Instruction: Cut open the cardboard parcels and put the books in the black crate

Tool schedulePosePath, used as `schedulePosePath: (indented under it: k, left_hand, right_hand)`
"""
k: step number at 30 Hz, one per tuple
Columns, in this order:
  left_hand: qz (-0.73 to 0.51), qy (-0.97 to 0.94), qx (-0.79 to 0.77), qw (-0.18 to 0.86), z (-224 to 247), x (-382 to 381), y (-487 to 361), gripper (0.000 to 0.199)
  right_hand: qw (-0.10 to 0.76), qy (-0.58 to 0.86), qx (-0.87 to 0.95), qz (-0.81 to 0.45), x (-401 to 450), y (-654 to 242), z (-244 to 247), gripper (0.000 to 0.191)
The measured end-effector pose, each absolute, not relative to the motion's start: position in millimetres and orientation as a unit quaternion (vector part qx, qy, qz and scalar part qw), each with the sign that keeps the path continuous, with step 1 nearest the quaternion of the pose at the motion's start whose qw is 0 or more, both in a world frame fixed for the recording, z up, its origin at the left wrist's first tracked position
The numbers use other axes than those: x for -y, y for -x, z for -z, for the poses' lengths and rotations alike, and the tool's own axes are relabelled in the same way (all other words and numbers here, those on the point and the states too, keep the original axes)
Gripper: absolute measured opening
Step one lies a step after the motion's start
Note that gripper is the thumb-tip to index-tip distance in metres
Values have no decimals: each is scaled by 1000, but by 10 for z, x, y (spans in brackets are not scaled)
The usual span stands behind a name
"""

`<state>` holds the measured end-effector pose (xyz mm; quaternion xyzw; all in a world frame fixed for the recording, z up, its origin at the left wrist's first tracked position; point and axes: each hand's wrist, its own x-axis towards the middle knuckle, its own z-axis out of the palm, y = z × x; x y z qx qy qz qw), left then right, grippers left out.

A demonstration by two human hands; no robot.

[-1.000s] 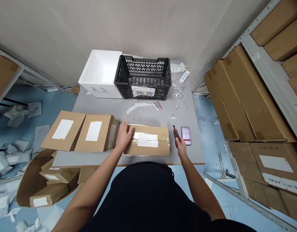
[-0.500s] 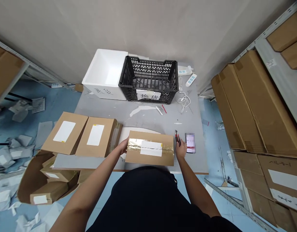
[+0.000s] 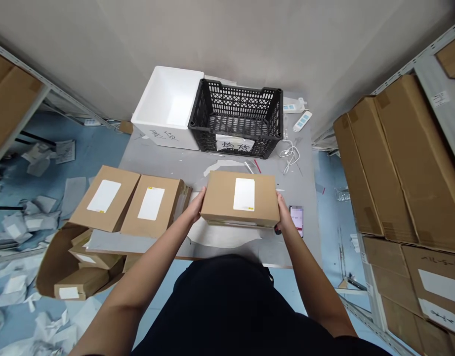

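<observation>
My left hand and my right hand grip the short sides of a cardboard box, which is held just above the table. Its upper face carries a white label. A black-and-red utility knife shows only at its end, under my right hand, so I cannot tell whether that hand holds it. A phone with a blurred screen lies just right of that hand. A white sheet lies on the table below the box.
Two labelled cardboard boxes lie left on the grey table. A white foam box, black plastic crate and white cable stand behind. Cartons fill the right shelves; paper scraps litter the blue floor.
The box has gone from lying taped side up to being lifted and turned, with its white-labelled face up. Both hands now grip its ends, and the white sheet shows beneath it.
</observation>
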<state>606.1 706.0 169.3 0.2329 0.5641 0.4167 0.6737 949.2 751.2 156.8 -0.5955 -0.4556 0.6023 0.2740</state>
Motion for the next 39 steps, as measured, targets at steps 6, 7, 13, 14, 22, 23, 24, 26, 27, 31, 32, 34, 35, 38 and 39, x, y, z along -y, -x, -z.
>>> schedulePosePath:
  k: [6, 7, 13, 14, 22, 23, 24, 26, 27, 31, 32, 34, 35, 38, 39]
  left_hand:
    - [-440, -304, -606, 588, -1637, -7196, -6006, 68]
    - [-438, -304, -607, 589, -1629, -7199, -6009, 67]
    - [-517, -239, -575, 588, -1638, -7202, -6111, 73]
    - [-536, -231, -576, 572, -1644, -7183, -6118, 75]
    - [-437, -295, -626, 574, -1665, -6562, -5954, 77]
    - [-410, -311, -633, 579, -1660, -6470, -5958, 77]
    - [-391, -326, -638, 578, -1653, -6392, -5976, 77]
    - [-383, -347, -646, 562, -1634, -6290, -6041, 76]
    - [-390, -351, -649, 552, -1624, -6265, -6080, 75]
    - [-415, -340, -675, 507, -1596, -6256, -6199, 66]
    - [-416, -336, -684, 497, -1592, -6255, -6213, 66]
    - [-417, -326, -699, 481, -1580, -6237, -6226, 65]
    - [-418, -323, -703, 475, -1570, -6221, -6230, 65]
    - [-424, -324, -709, 461, -1526, -6153, -6243, 63]
    - [-426, -325, -710, 457, -1508, -6128, -6250, 63]
  right_hand:
    - [359, 556, 440, -607, -7740, -9344, -1657, 68]
    - [363, 549, 437, -613, -7734, -9325, -1665, 68]
    - [397, 528, 431, -615, -7639, -9254, -1699, 67]
    - [419, 527, 419, -609, -7617, -9254, -1693, 66]
    - [378, 580, 393, -605, -7117, -9442, -1442, 63]
    - [363, 585, 399, -606, -7035, -9462, -1399, 65]
    - [356, 589, 403, -603, -6963, -9479, -1358, 68]
    - [355, 596, 410, -592, -6860, -9511, -1288, 72]
    - [355, 596, 418, -586, -6832, -9533, -1258, 71]
    - [337, 640, 476, -500, -6848, -9700, -1116, 64]
    - [313, 672, 495, -454, -6870, -9758, -1070, 64]
    - [249, 730, 521, -367, -6914, -9869, -970, 63]
    - [220, 748, 527, -338, -6932, -9916, -919, 62]
    - [181, 773, 516, -322, -6969, -10001, -786, 56]
    - [174, 780, 509, -321, -6979, -10011, -752, 55]
